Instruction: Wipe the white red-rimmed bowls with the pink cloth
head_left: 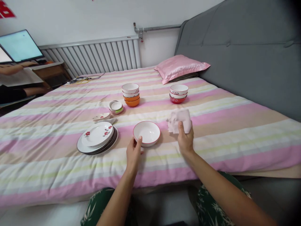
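Bowl: white bowl (146, 133) with a thin red rim, upright and showing nothing inside, standing on the striped bed cover (235, 131) near the front edge.
Left hand: left hand (133, 153) at the bowl's 7 o'clock side, thumb resting on the rim (fingers hidden beneath, so a full grasp cannot be told).
Right hand: right hand (185, 138) at 3 o'clock from the bowl, clenched around a crumpled pale pink cloth (180, 121).
Plates: stack of plates (97, 137), top one with red flowers, at 9 o'clock from the bowl.
Far bowls: orange-bottomed bowl stack (131, 94) at 11 o'clock; red-bottomed bowl stack (178, 93) at 1 o'clock.
Small dishes: small dishes (116, 106) between plates and orange stack.
Pillow: pink pillow (181, 66) against the grey headboard (246, 47).
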Demonstrator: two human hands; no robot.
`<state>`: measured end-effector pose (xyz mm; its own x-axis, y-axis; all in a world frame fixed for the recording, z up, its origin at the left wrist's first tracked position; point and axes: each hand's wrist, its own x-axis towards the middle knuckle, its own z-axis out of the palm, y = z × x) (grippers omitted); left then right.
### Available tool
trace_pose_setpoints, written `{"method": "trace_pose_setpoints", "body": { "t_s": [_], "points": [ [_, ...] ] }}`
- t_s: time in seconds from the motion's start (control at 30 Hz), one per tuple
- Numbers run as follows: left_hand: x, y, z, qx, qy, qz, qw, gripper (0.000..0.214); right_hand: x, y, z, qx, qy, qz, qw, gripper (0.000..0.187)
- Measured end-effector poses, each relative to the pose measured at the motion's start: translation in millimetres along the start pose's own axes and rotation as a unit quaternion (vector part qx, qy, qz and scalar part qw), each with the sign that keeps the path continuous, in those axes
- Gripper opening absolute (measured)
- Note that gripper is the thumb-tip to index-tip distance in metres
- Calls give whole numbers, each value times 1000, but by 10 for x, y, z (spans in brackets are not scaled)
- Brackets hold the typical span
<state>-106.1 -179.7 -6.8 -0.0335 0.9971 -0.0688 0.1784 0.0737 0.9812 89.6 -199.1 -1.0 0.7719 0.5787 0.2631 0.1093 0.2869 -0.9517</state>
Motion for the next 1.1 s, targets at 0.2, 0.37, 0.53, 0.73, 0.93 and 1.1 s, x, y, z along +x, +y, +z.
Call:
{"method": "trace_pose_setpoints", "body": {
  "t_s": [0.2, 0.37, 0.53, 0.73, 0.93, 1.1],
  "points": [
    [-41, -107, 90, 132, 28, 122, 983, 54, -279, -17, 152, -76, -215, -156, 961, 36],
    [-95, -142, 100, 145, 17, 180, 973, 66, -439, 69, 144, -174, -407, -235, 865, 36],
    [-103, -176, 85, 162, -9, 230, 959, 70, -410, 97, 77, -227, -438, -261, 830, 33],
    [-113, -160, 81, 164, -27, 225, 960, 71, -366, 121, 38, -239, -448, -279, 815, 32],
    [-137, -102, 49, 138, -55, 150, 977, 76, -366, 163, 37, -230, -458, -280, 812, 33],
    [-67, -157, 35, 100, -99, 133, 981, 77, -376, 188, 36, -227, -458, -280, 812, 38]
  ]
}}
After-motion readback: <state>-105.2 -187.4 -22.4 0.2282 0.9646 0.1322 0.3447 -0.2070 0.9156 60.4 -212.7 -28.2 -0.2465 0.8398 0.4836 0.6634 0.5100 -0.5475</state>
